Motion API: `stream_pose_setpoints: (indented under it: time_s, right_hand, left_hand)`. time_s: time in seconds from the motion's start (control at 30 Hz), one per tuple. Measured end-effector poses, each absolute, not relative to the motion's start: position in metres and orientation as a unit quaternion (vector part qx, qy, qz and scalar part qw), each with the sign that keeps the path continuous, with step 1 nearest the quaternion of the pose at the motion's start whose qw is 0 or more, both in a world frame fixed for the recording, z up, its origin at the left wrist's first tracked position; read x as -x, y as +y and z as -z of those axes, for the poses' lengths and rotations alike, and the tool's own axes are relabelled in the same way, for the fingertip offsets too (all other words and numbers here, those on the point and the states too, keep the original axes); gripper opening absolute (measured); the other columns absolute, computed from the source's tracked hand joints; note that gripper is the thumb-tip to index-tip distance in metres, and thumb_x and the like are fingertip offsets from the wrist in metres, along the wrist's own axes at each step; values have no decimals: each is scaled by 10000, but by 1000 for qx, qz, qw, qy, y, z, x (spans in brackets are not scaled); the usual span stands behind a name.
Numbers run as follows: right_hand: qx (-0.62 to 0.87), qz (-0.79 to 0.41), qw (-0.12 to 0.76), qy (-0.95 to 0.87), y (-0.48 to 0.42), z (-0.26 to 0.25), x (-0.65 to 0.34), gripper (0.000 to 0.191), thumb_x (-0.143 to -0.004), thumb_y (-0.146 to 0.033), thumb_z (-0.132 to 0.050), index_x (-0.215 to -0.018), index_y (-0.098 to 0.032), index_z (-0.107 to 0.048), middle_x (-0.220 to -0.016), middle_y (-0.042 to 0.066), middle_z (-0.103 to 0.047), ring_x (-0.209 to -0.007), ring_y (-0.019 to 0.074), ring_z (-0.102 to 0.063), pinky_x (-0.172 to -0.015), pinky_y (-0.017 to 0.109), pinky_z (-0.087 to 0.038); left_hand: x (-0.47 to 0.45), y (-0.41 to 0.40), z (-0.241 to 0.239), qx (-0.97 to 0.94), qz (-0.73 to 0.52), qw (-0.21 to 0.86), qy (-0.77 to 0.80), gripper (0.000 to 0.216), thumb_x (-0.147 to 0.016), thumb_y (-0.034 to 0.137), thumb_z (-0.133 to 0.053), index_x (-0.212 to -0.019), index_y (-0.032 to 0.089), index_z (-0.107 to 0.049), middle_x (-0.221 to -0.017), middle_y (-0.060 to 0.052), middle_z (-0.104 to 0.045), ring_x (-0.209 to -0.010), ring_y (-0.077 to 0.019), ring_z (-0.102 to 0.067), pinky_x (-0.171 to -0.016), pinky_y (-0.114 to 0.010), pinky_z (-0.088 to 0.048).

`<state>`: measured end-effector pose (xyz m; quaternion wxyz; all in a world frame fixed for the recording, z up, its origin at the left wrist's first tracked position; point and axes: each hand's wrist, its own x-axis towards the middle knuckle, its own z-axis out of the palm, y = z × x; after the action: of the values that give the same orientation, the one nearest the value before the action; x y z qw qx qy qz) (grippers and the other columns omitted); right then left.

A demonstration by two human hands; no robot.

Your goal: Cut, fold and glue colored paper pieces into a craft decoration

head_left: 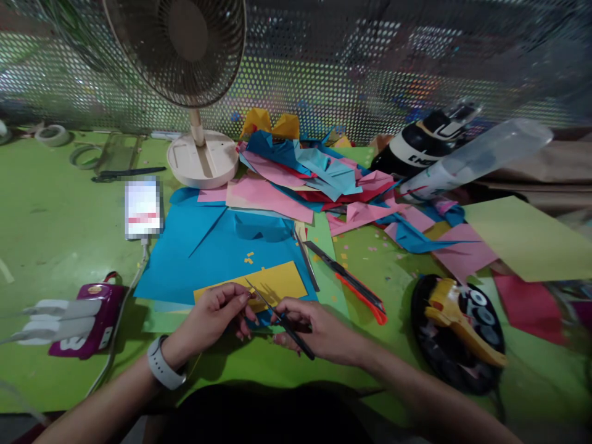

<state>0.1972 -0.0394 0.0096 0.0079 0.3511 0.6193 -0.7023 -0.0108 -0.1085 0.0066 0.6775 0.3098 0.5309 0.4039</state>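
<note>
My right hand point(308, 327) grips a pair of dark-handled scissors point(295, 340), their slim blades pointing up and left toward my other hand. My left hand point(224, 308) is pinched closed close to the blade tips; whatever sits between its fingertips is too small and hidden to name. Beneath both hands lies a strip of yellow paper point(282, 280). Under that is a large blue paper sheet point(180, 259), with small yellow scraps point(250, 258) and a folded blue paper piece point(261, 228) on it.
An orange-black box cutter point(358, 287) lies to the right. Beyond it rest a yellow glue gun point(456, 314) on a black round tray point(423, 345) and bottles point(416, 145). Paper offcuts point(305, 163) pile up behind. Leftward are a fan point(203, 160), a phone point(143, 206) and a purple power adapter point(92, 320).
</note>
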Motion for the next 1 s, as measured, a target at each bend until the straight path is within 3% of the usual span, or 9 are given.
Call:
stream_pose_setpoints:
  time_s: [0.33,0.5,0.6,0.7,0.9,1.0]
  right_hand:
    - [-361,705,-3,610,-40,-8,-196,402,-679,-498,-760,-848,-198,-551,-606,-61,-469,-544,89,-439,-490,209,-318]
    - [-373,702,-4,607,-39,-8,-195,436,-631,-502,-796,-836,-202,-555,-591,-65,-481,-531,90,-443,-485,212,-331]
    - [-377,708,-15,598,-38,-9,-194,452,-638,-540,-777,-829,-199,-551,-598,-59,-494,-538,92,-451,-498,219,-354]
    - [-380,720,-40,580,-36,-9,-195,459,-657,-547,-763,-853,-194,-545,-605,-61,-490,-538,87,-447,-508,222,-369]
    - [-376,738,-47,558,-35,-9,-194,464,-652,-530,-772,-870,-189,-545,-591,-72,-461,-514,83,-436,-493,222,-395]
    - [-365,741,-32,563,-36,-12,-194,450,-681,-541,-744,-876,-192,-538,-618,-55,-501,-536,92,-472,-502,222,-389]
  left_hand:
    - [11,-108,-8,-304,-401,671,545,410,-764,541,-650,-866,154,-560,-711,-12,-691,-479,-89,-613,-458,-204,-497]
    - [12,-108,-11,-308,-367,666,572,410,-792,553,-596,-926,167,-555,-643,4,-674,-405,-91,-584,-364,-171,-398]
    - [13,-108,-12,-322,-367,644,589,373,-839,537,-536,-927,175,-550,-518,55,-584,-338,-59,-474,-340,-158,-320]
    - [13,-107,-14,-327,-404,615,593,341,-853,517,-533,-909,180,-535,-517,84,-511,-373,-44,-420,-375,-159,-318]
    - [13,-106,-15,-329,-433,612,574,385,-841,515,-570,-1021,181,-504,-671,34,-637,-478,-72,-537,-441,-183,-389]
    - [13,-106,-17,-319,-428,618,577,398,-828,490,-605,-1052,172,-518,-796,-29,-711,-665,-135,-663,-521,-206,-467]
